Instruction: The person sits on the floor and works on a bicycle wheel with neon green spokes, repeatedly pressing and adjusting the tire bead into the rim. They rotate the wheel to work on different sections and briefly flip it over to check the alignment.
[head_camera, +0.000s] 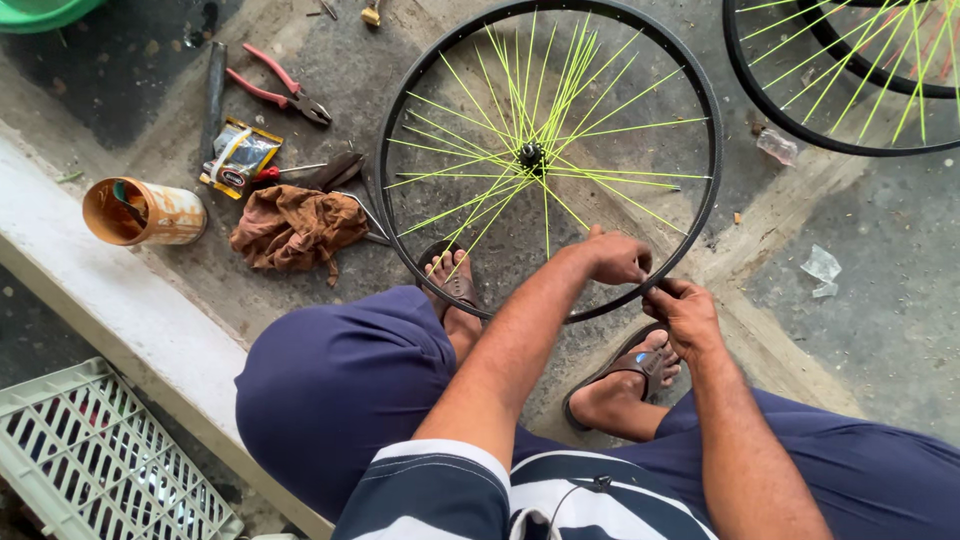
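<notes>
While the person sits on a low ledge with both sandalled feet on the concrete floor, a bicycle wheel (548, 160) lies flat in front of the knees, its black rim laced with bright yellow-green spokes that meet at a dark hub (531, 154). Both hands work at the near edge of that rim. The left hand (617, 258) is curled closed just inside the rim, its fingers bunched around something thin near a spoke end — what exactly it pinches cannot be told. The right hand (683, 312) sits just outside the rim, touching it, fingers folded shut on the rim's edge or on a small tool hidden in the grip.

As a judgement, the lacing looks complete: spokes fill the whole wheel and none hang loose. The rim is bare, with no tyre on it, so fitting or truing work seems to remain.

Left of the wheel lie a crumpled brown rag (296, 228), red-handled pliers (280, 88), a small foil packet (240, 156) and a rusty tin can (143, 212) tipped on its side. Right of the wheel, at the frame's top corner, a second wheel (840, 70) with the same spokes is partly visible — also bare of a tyre.
</notes>
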